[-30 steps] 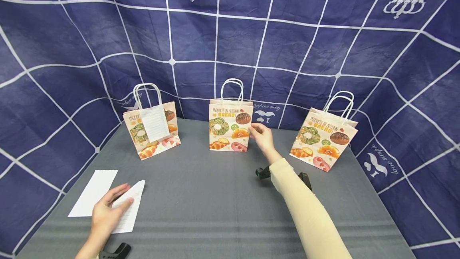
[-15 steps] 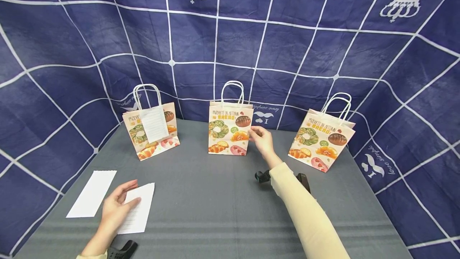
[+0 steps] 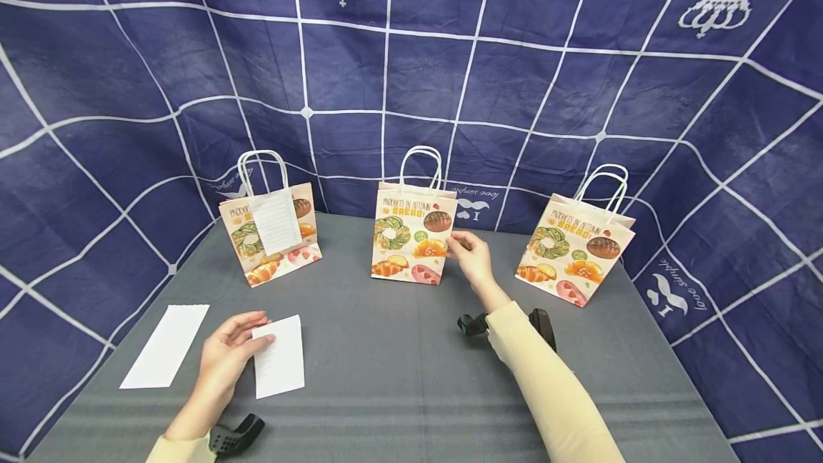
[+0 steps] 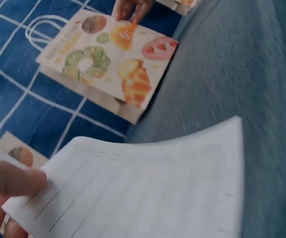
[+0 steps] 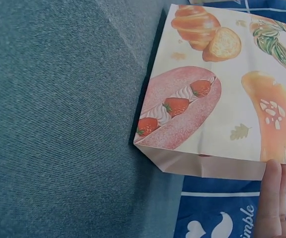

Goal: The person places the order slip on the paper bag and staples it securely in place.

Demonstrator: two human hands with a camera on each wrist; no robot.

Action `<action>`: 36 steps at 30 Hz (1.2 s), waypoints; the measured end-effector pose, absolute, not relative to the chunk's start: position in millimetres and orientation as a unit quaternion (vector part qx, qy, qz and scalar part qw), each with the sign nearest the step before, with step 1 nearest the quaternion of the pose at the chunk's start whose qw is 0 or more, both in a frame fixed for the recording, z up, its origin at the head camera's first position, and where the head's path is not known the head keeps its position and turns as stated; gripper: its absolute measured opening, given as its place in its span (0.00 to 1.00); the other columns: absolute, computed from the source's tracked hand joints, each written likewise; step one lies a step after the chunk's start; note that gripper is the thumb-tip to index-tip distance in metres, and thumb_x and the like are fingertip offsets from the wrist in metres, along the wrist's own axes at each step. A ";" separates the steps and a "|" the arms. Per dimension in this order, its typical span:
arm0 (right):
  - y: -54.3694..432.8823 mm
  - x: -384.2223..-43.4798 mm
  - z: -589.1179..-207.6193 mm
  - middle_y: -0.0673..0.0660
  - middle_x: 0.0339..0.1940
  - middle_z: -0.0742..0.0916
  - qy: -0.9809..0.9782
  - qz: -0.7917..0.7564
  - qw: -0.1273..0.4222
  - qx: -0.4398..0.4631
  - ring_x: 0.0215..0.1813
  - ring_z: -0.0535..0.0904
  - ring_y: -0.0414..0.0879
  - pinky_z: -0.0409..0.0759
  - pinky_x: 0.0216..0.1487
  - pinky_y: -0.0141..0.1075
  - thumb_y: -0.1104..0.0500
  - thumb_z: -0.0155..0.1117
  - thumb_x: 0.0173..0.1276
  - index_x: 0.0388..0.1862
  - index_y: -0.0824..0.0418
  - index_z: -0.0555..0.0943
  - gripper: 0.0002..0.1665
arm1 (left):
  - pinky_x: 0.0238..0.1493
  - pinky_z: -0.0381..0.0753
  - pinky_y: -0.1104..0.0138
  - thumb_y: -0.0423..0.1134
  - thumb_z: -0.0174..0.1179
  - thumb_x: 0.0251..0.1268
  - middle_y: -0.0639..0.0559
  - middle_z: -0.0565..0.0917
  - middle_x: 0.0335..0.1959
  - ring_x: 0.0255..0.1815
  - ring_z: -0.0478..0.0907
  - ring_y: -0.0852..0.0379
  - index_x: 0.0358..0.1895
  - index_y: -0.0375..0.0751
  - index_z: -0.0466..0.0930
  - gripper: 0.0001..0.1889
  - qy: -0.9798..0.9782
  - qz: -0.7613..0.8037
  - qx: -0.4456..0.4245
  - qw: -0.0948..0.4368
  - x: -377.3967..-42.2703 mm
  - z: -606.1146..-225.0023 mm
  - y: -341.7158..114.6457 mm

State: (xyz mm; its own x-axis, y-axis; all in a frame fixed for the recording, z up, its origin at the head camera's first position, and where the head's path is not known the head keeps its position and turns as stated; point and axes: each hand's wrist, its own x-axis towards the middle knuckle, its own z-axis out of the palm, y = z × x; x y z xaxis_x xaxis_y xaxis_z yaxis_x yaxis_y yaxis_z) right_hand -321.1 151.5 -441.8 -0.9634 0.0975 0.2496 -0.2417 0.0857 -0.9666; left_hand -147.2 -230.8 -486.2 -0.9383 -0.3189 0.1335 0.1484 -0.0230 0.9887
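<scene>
"What was lost of the sheet in the left hand?"
"Its thumb hid one patch, the rest ran off the left wrist view's bottom edge, and in the head view its lines were too small to read."
"And the middle bag, beside the fingertips of the right hand?"
"Its lettering was blurred in the left wrist view. Beyond those fingers, the right wrist view's edge cut off its handles."
"The left bag, past the left fingers?"
"A hanging paper covered some of its print."
</scene>
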 end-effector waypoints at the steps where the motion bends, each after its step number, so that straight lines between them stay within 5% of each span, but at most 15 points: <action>1: 152.0 -319.3 -441.4 0.71 0.40 0.83 -0.727 0.674 0.124 0.049 0.38 0.82 0.46 0.80 0.44 0.47 0.69 0.61 0.65 0.45 0.78 0.78 0.12 | 0.37 0.77 0.77 0.17 0.65 0.47 0.54 0.85 0.36 0.37 0.82 0.65 0.45 0.28 0.77 0.19 -0.674 -0.720 0.052 0.160 -147.8 -484.6 -228.1; 8: 155.1 -298.6 -427.9 0.74 0.41 0.82 -0.729 0.674 0.105 0.055 0.43 0.81 0.58 0.81 0.42 0.41 0.69 0.60 0.66 0.46 0.79 0.77 0.13 | 0.40 0.78 0.76 0.24 0.65 0.54 0.56 0.85 0.35 0.36 0.82 0.64 0.48 0.20 0.73 0.19 -0.681 -0.719 0.035 0.133 -152.5 -471.0 -211.3; 16: 161.7 -294.1 -441.4 0.65 0.36 0.84 -0.725 0.676 0.116 0.055 0.35 0.81 0.41 0.81 0.42 0.45 0.68 0.61 0.65 0.44 0.77 0.78 0.13 | 0.45 0.73 0.78 0.19 0.62 0.51 0.56 0.84 0.37 0.41 0.80 0.66 0.50 0.20 0.72 0.21 -0.706 -0.694 0.032 0.138 -158.3 -462.6 -194.7; 25: 167.9 -278.2 -446.1 0.61 0.34 0.84 -0.711 0.693 0.104 0.061 0.34 0.81 0.39 0.82 0.40 0.42 0.69 0.61 0.64 0.44 0.79 0.77 0.13 | 0.46 0.76 0.76 0.20 0.64 0.49 0.49 0.83 0.42 0.44 0.82 0.59 0.51 0.24 0.73 0.22 -0.669 -0.727 -0.046 0.146 -168.4 -465.9 -182.2; 29: 172.4 -270.7 -447.9 0.60 0.35 0.84 -0.715 0.689 0.098 0.057 0.34 0.81 0.38 0.82 0.39 0.39 0.68 0.62 0.65 0.44 0.78 0.77 0.13 | 0.45 0.77 0.74 0.20 0.65 0.48 0.54 0.83 0.43 0.45 0.82 0.58 0.51 0.24 0.73 0.23 -0.667 -0.731 -0.041 0.136 -170.1 -456.2 -172.9; 36: 179.8 -255.3 -446.9 0.62 0.35 0.84 -0.721 0.684 0.094 0.055 0.34 0.82 0.40 0.80 0.43 0.49 0.69 0.61 0.65 0.44 0.76 0.78 0.12 | 0.39 0.79 0.73 0.15 0.62 0.47 0.60 0.83 0.39 0.42 0.81 0.63 0.53 0.19 0.70 0.25 -0.666 -0.737 -0.009 0.111 -167.9 -431.8 -156.3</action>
